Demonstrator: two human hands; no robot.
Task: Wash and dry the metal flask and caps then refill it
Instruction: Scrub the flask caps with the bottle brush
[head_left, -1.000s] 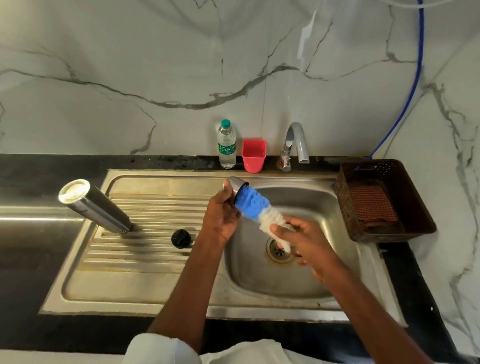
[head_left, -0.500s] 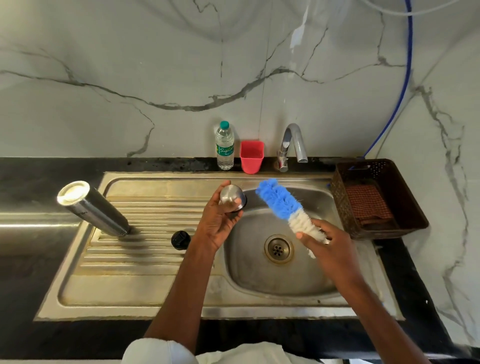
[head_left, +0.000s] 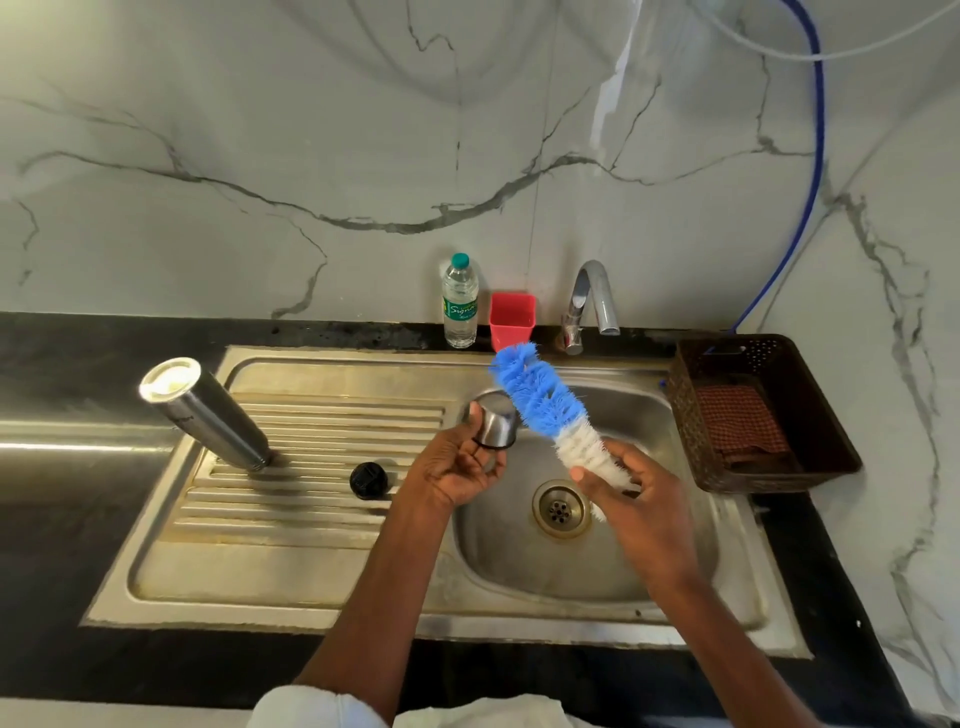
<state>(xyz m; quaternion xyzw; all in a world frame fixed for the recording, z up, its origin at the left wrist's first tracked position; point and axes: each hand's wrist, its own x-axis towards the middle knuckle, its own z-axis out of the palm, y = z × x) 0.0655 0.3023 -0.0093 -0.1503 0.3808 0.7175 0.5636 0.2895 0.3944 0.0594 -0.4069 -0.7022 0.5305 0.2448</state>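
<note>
My left hand (head_left: 457, 470) holds a small metal cap (head_left: 496, 427) over the left rim of the sink basin (head_left: 597, 561), its closed end up. My right hand (head_left: 631, 486) grips a bottle brush (head_left: 545, 402) by its white lower bristles; the blue bristle head points up and left, just right of the cap and outside it. The metal flask (head_left: 205, 410) stands upside down on the ribbed drainboard (head_left: 291, 499). A black inner cap (head_left: 368, 480) lies on the drainboard between the flask and my left hand.
A plastic water bottle (head_left: 460, 301) and a red cup (head_left: 511, 319) stand behind the sink, left of the tap (head_left: 592, 301). A brown basket (head_left: 753, 415) with a checked cloth (head_left: 740, 418) sits on the black counter at the right.
The brush has come out of the metal cap and swung up and to the right. My left hand turned the cap so its closed end faces up.
</note>
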